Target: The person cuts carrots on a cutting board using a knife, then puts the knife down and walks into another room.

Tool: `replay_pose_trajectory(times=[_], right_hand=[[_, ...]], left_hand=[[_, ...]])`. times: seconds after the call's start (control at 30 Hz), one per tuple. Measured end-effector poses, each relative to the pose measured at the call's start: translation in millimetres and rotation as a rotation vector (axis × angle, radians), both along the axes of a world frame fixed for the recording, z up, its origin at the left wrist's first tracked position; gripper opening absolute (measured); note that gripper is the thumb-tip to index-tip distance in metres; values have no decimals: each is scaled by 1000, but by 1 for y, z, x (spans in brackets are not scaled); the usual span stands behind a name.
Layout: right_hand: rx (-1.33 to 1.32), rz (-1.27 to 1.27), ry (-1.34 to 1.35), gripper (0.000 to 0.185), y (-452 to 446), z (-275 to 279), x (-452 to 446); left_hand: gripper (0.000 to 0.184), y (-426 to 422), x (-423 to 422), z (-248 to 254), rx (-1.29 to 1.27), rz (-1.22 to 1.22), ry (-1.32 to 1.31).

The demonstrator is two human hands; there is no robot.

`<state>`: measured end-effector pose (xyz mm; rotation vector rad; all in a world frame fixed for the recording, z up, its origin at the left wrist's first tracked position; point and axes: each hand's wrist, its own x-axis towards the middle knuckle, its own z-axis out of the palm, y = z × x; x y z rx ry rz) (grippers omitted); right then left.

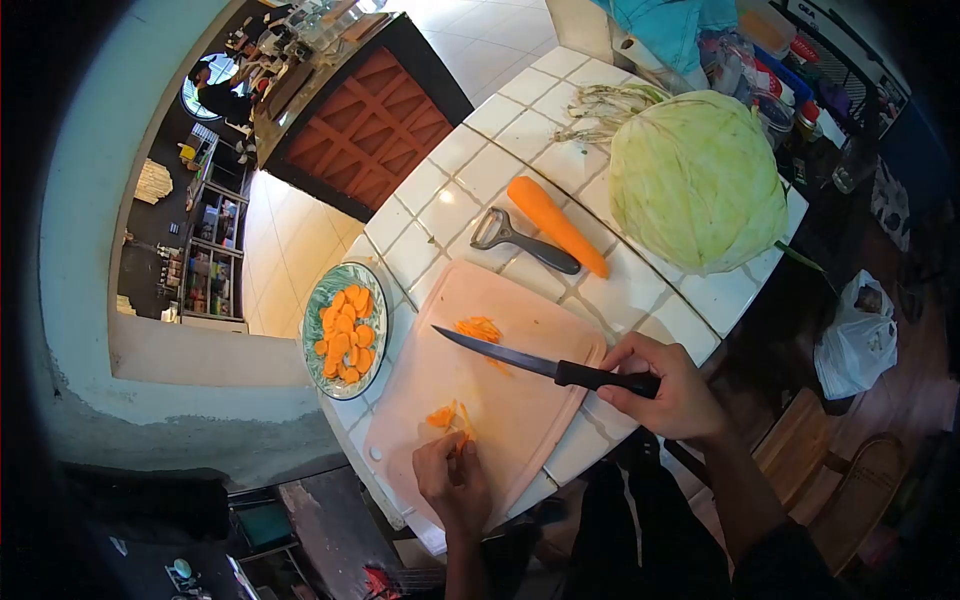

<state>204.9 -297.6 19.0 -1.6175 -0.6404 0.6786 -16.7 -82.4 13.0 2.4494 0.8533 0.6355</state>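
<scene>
My right hand [667, 385] is closed around the black handle of a knife [510, 360], whose blade points left over the pink cutting board [535, 420]. At the board's near left part, my left hand [455, 475] has its fingers closed on thin carrot pieces [461, 418]. A small heap of carrot strips [480, 328] lies by the blade, partly behind it. Beyond the board are a black-handled peeler [525, 240] and a whole peeled carrot [558, 226]. Carrot slices [346, 335] fill a green-patterned plate [381, 345] left of the board.
A large pale green cabbage [695, 182] sits at the back right of the white tiled table [430, 190], with wilted roots or stems [610, 110] beside it. A white plastic bag [858, 335] and a wooden chair [865, 490] are to the right. A person [222, 97] stands in the far room.
</scene>
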Motion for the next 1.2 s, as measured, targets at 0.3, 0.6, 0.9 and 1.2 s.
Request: replay_pose_trajectory(times=[0.3,0.6,0.9,1.2], right_hand=[[119,-22,19,26,-3,-8,-1],[227,-195,58,28,-11,15,21],[406,-136,114,18,16,54,74],[416,-99,-120,21,58,62,87]], left_hand=[[34,1,-3,-5,3,31,-13],[35,-3,0,-4,264,-3,89],[33,3,-27,1,279,-225,112],[27,9,-33,4,213,-237,13]])
